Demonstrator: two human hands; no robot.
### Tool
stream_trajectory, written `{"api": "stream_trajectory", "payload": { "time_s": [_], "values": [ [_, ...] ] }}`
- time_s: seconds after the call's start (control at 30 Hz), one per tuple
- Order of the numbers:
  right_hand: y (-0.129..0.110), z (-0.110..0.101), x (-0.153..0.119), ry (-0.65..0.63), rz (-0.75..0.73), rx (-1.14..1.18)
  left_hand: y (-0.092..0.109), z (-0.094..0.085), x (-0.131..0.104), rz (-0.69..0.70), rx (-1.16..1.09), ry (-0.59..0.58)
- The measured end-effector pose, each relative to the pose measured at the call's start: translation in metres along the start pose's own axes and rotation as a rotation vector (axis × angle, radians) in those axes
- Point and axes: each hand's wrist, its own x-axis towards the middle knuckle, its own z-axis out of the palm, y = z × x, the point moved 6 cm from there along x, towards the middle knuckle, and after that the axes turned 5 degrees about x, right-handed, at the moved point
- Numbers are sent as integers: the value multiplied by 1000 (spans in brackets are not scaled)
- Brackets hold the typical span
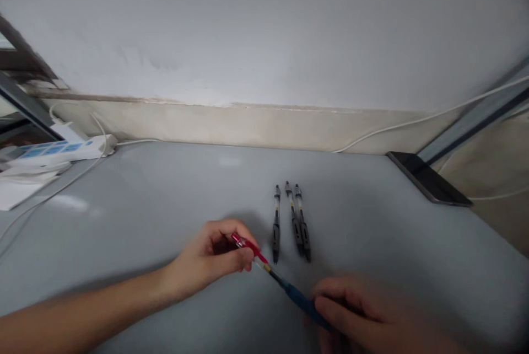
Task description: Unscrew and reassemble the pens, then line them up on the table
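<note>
A pen [278, 278] with a red clip end, a clear barrel and a blue grip slants between my two hands above the table. My left hand [225, 252] pinches its red clip end between thumb and fingers. At the lower end, my right hand [351, 310] is closed around the blue grip; it is blurred, and the tip is hidden. Just beyond the hands, three pens with clear barrels and dark grips lie tips toward me: a left pen [276, 227], a middle pen [293, 216] and a right pen [303, 224]. The middle and right ones touch near their grips.
A grey table [165, 194] runs back to the wall [264, 34]. On the left lies a white power strip [66, 149] with a loose cable [61, 194]. A dark phone or tablet [430, 180] rests at the right edge, near a white cable [397, 124].
</note>
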Motion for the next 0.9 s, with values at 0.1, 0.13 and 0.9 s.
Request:
{"api": "stream_trajectory", "payload": {
  "time_s": [0.1,0.13,0.9],
  "values": [
    [-3,-1,-2,34,1,-19,0,0,-1,-4,-16,3],
    [-4,-2,-2,40,-6,-10,-1,0,-1,-3,-24,6],
    [-14,-9,-5,90,3,-171,-2,-30,-8,161,-122,386]
  ]
}}
